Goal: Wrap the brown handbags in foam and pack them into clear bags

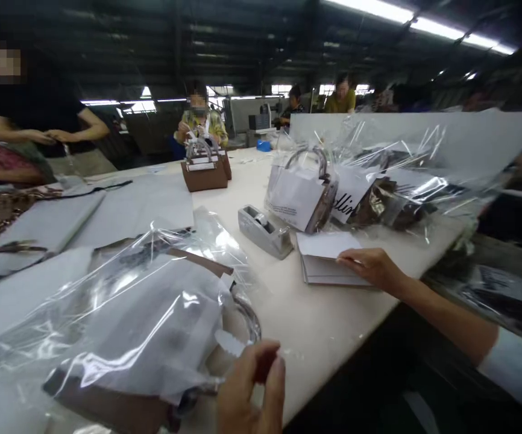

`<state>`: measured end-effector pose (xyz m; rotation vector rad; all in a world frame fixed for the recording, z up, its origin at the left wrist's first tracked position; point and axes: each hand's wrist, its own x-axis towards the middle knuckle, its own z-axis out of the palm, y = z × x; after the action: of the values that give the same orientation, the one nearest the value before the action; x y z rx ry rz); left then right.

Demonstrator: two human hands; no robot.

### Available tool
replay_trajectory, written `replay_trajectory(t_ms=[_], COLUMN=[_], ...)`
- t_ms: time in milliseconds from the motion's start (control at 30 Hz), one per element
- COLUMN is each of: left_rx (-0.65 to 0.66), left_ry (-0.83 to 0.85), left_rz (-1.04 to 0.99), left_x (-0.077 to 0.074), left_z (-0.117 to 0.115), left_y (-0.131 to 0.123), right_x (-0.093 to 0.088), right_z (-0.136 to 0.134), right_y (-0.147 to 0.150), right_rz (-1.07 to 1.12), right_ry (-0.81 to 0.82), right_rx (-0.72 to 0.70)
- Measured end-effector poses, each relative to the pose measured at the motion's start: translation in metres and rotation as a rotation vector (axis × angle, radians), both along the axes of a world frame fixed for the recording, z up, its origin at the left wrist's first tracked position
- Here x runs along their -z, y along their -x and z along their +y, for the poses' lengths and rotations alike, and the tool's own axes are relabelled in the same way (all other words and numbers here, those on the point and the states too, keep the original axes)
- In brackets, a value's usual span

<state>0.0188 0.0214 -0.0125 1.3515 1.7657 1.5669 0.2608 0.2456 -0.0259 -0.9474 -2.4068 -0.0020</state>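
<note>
My left hand (252,389) is at the bottom edge, its fingers pinched together on a short strip of clear tape (229,342). It hovers at the near end of a brown handbag in a clear plastic bag (129,325) lying on the white table (306,325). My right hand (372,268) reaches in from the right. Its fingers lie flat on a small stack of white cards (324,253). A grey tape dispenser (265,232) stands just left of that stack.
Behind the dispenser lie several plastic-wrapped handbags (306,193) with white tags. Two brown handbags (204,169) stand farther back. A person's arms (48,135) are at the far left, and other people (200,117) sit at the table's far end. Grey sheets (62,217) cover the left side.
</note>
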Motion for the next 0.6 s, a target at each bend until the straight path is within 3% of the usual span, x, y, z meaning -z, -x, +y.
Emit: replay_trajectory(t_ms=[100,200,267,433,600], left_rx=[0.144,0.276,0.306,0.298,0.265], left_ry=[0.125,0.106,0.091,0.084,0.089], left_rz=[-0.256,-0.211,-0.18,-0.129,-0.038], left_x=[0.016,0.036,0.048,0.063,0.065], left_z=[0.05,0.106,0.13,0.137,0.135], left_y=[-0.023,-0.043,-0.05,-0.052,-0.05], right_x=[-0.002,0.004,0.011,0.025,0.024], right_z=[-0.021,-0.036,-0.038,-0.023,-0.016], right_y=[0.003,0.003,0.002,-0.003,0.001], right_rz=[0.095,0.148,0.169,0.201,0.165], right_ry=[0.25,0.412,0.504,0.722,0.774], right_rx=[-0.062,-0.065,-0.052,-0.069,-0.198])
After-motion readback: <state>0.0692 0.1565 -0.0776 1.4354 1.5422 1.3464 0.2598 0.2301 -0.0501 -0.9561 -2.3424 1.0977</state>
